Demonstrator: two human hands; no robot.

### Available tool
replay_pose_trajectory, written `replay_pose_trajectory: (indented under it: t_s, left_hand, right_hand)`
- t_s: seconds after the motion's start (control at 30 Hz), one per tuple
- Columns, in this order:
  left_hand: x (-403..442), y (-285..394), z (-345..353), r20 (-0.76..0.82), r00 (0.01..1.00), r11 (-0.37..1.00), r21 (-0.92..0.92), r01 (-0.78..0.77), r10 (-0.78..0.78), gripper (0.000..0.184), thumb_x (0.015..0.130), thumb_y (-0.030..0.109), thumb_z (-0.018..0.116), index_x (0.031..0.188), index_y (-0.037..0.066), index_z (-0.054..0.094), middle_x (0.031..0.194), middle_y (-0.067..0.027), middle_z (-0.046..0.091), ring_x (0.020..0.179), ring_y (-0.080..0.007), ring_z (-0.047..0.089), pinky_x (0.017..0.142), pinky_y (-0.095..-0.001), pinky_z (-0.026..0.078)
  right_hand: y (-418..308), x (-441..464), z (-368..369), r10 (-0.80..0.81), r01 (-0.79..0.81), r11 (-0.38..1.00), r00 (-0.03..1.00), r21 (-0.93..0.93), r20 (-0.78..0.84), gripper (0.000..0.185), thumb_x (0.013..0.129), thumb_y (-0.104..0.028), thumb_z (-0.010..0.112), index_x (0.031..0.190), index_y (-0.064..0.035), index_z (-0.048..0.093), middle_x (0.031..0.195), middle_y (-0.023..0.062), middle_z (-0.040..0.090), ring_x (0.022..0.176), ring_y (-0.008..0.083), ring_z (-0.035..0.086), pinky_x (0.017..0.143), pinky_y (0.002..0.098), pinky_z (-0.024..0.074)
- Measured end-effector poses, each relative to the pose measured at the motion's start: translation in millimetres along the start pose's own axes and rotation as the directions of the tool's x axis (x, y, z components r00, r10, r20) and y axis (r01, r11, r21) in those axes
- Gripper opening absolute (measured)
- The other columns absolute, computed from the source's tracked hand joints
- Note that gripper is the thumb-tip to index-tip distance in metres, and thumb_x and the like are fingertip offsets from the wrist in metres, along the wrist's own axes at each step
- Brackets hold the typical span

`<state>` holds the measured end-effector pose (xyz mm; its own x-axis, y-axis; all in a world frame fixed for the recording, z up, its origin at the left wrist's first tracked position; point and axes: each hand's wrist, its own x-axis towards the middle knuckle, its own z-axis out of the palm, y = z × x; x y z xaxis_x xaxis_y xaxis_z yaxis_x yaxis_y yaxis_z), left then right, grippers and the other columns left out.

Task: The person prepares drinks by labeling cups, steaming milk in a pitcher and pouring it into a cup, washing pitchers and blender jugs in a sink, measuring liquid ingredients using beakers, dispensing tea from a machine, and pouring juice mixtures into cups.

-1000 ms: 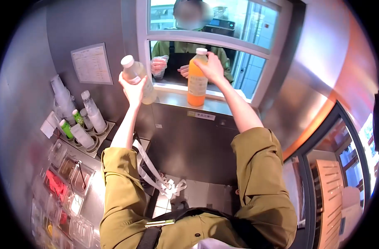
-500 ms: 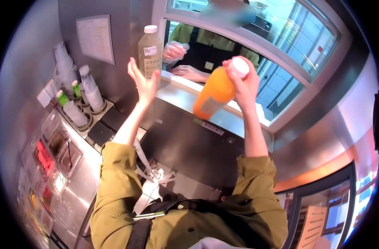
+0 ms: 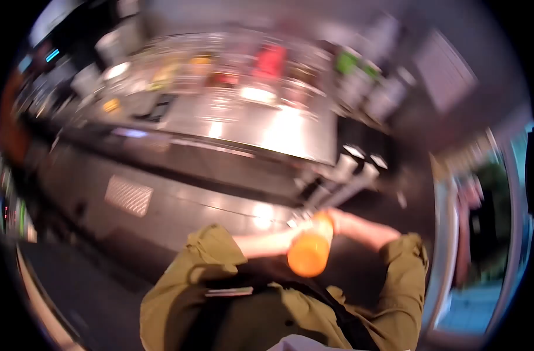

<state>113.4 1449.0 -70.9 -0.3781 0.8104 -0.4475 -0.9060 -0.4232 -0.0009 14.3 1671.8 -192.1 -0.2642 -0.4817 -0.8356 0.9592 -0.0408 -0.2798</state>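
Away from the pale-framed serving window has come the orange-filled clear plastic bottle, now before the olive-sleeved torso, base tipped toward my camera. I judge my right hand closed around its upper end; my left hand is against its side, though blur hides whether those fingers grip. Lifting it off looks done; setting it down isn't. I can't tell whether it's capped.

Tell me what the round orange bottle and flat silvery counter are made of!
The round orange bottle looks like smooth plastic because it glows softly, but blur leaves glass possible. The flat silvery counter looks like polished metal, probably steel, because it throws back bright white glare.
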Motion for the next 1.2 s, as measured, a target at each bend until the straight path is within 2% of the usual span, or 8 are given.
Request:
replay_pose_trajectory:
  t_s: [0.27,0.47,0.63,0.8,0.9,0.97,1.07,1.2]
  left_hand:
    - [-303.2,80.2,-104.5,-0.152,0.627,0.639,0.314,-0.702,0.764,0.077,0.076,0.014,0.064,0.133,0.014,0.011,0.117,-0.0102,0.044,0.101,-0.0219,0.051,0.077,-0.0395,0.05]
    - [-498.6,100.2,-196.5,0.095,0.702,0.668,-0.419,-0.615,0.706,0.05,0.082,0.037,0.052,0.119,0.003,0.043,0.108,-0.0147,0.055,0.097,-0.0273,0.055,0.081,-0.0425,0.046]
    - [-621.8,144.0,-245.1,-0.331,0.479,0.473,-0.104,-0.875,0.813,0.06,0.079,0.031,0.058,0.127,0.003,0.035,0.116,-0.0155,0.05,0.104,-0.0268,0.052,0.088,-0.039,0.042]
    - [-763.9,233.2,-270.5,0.15,-0.441,-0.263,0.942,-0.208,0.885,0.098,0.063,0.026,0.073,0.136,0.004,0.011,0.128,-0.0127,0.035,0.117,-0.0234,0.039,0.097,-0.0365,0.033]
    - [-827.3,294.0,-316.1,-0.168,-0.465,-0.274,0.618,-0.737,0.869,0.077,0.07,0.021,0.066,0.131,0.004,0.022,0.122,-0.0121,0.041,0.111,-0.0229,0.045,0.091,-0.0374,0.039]
    - [-891.2,327.1,-355.2,-0.328,0.038,0.054,0.038,-0.998,0.944,0.055,0.077,0.028,0.058,0.123,0.007,0.035,0.113,-0.0133,0.047,0.104,-0.0258,0.051,0.084,-0.0402,0.045]
    - [-947.5,357.9,-484.3,-0.272,0.4,0.227,-0.498,-0.837,0.875,0.045,0.082,0.034,0.051,0.117,0.006,0.044,0.111,-0.0137,0.051,0.101,-0.0264,0.052,0.08,-0.0412,0.046]
    - [-1071.2,388.0,-513.5,-0.554,0.211,0.152,-0.152,-0.977,0.805,0.044,0.081,0.024,0.057,0.119,0.004,0.044,0.112,-0.0098,0.053,0.099,-0.0195,0.054,0.083,-0.0327,0.046]
  right_hand:
    - [-47.2,64.3,494.3,-0.466,0.565,0.711,0.825,-0.419,0.32,0.018,0.081,-0.023,0.055,0.085,-0.0057,0.052,0.079,0.0111,0.057,0.069,0.0218,0.058,0.066,0.0358,0.0495]
    - [33.8,240.2,673.1,0.472,-0.285,0.705,0.872,-0.65,0.13,0.019,0.08,-0.022,0.054,0.085,-0.0034,0.055,0.08,0.0079,0.059,0.073,0.0215,0.058,0.069,0.0365,0.0492]
    - [38.1,301.8,854.4,0.112,0.225,0.779,0.869,-0.585,0.482,0.018,0.08,-0.018,0.053,0.091,-0.0035,0.052,0.084,0.0105,0.057,0.076,0.0212,0.057,0.071,0.0344,0.0486]
    - [5.9,239.0,1065.0,0.02,0.845,0.417,-0.377,0.335,0.926,0.031,0.08,-0.012,0.058,0.106,-0.0032,0.043,0.089,0.0118,0.056,0.085,0.025,0.059,0.075,0.037,0.0482]
    - [8.6,325.2,1198.8,0.159,0.701,0.601,0.366,-0.384,0.917,0.025,0.079,-0.012,0.059,0.099,-0.0028,0.048,0.084,0.0111,0.059,0.08,0.0211,0.06,0.069,0.0349,0.0497]
    - [29.2,494.7,1240.3,0.542,0.164,0.593,0.643,-0.788,0.541,0.016,0.08,-0.019,0.057,0.088,-0.005,0.056,0.081,0.0102,0.059,0.076,0.021,0.06,0.068,0.0331,0.0499]
    - [76.7,645.3,1233.3,0.749,-0.46,-0.077,0.559,-0.885,-0.356,0.021,0.084,-0.02,0.042,0.089,-0.005,0.057,0.089,0.0063,0.061,0.081,0.0181,0.059,0.073,0.0356,0.0486]
    - [118.3,662.4,1389.2,0.563,-0.086,0.277,0.822,-0.957,0.089,0.027,0.085,-0.026,0.042,0.089,-0.0037,0.056,0.091,0.0104,0.06,0.082,0.0223,0.058,0.075,0.0384,0.0476]
